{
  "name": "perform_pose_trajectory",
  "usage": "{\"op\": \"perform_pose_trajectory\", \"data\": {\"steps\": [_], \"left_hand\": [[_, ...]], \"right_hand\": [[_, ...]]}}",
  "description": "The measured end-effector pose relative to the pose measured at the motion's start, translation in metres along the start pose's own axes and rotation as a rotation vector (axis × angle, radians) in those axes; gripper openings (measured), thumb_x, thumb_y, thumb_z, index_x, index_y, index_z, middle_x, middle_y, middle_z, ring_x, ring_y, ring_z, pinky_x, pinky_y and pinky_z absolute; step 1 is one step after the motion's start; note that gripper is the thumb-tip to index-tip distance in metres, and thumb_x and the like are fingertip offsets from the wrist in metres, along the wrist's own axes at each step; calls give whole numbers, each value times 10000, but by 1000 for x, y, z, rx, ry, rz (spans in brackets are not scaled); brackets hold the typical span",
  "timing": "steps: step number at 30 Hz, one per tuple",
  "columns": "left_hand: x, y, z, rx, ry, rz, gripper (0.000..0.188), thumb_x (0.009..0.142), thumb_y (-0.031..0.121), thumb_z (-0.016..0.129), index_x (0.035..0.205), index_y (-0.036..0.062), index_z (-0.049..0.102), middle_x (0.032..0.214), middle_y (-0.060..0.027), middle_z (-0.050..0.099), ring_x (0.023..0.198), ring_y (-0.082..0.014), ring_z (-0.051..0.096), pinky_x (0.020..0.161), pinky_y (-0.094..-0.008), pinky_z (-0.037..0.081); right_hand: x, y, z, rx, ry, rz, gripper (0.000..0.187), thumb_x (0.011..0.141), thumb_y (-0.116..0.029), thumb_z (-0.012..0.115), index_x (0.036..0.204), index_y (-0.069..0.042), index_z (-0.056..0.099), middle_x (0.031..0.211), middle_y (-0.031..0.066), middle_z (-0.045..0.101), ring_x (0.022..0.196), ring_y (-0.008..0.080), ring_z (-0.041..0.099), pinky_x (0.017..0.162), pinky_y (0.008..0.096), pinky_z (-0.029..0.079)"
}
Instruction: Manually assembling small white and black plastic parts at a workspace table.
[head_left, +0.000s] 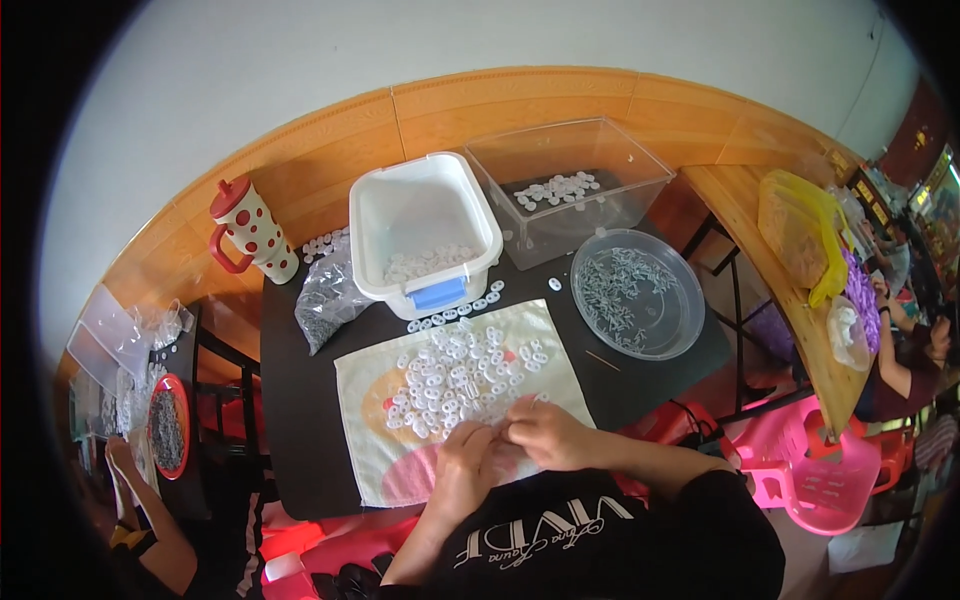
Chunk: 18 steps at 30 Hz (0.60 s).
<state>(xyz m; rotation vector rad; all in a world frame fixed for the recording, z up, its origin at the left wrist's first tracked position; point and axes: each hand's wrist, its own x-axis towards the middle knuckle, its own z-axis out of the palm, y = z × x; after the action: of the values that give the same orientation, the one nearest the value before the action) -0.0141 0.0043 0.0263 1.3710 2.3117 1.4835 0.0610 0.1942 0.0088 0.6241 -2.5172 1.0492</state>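
Nearest us, our left hand (pixel 468 460) and right hand (pixel 545 435) meet at the near edge of the cloth (pixel 370 400), fingers curled together over a small white piece too tiny for us to make out. White plastic rings (pixel 455 375) lie heaped on the cloth just beyond. Farther on the black counter (pixel 295 400) we see a white tub (pixel 420 235), with a round clear dish (pixel 637 293) to its right.

White parts (pixel 455 375) on cream/pink cloth (pixel 372 400), red polka-dot cup (pixel 252 230), black table (pixel 295 420).
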Motion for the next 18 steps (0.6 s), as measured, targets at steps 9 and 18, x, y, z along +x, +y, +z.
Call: {"op": "perform_pose_trajectory", "data": {"steps": [9,18], "left_hand": [[-1,-1,12,50,59,63,232,786,-43,702,1017,-42,686,909,-184,641,821,-362,636,703,-404,522],[-5,-2,9,30,38,81,259,744,-82,680,1002,-52,683,912,-174,629,827,-357,619,716,-408,522]], "right_hand": [[118,37,-157,-239,665,28,30,903,5,652,932,10,648,788,42,625,715,97,581,652,254,467],[81,50,-90,16,203,240,61,874,32,655,918,0,682,850,69,639,771,170,618,661,289,483]]}}
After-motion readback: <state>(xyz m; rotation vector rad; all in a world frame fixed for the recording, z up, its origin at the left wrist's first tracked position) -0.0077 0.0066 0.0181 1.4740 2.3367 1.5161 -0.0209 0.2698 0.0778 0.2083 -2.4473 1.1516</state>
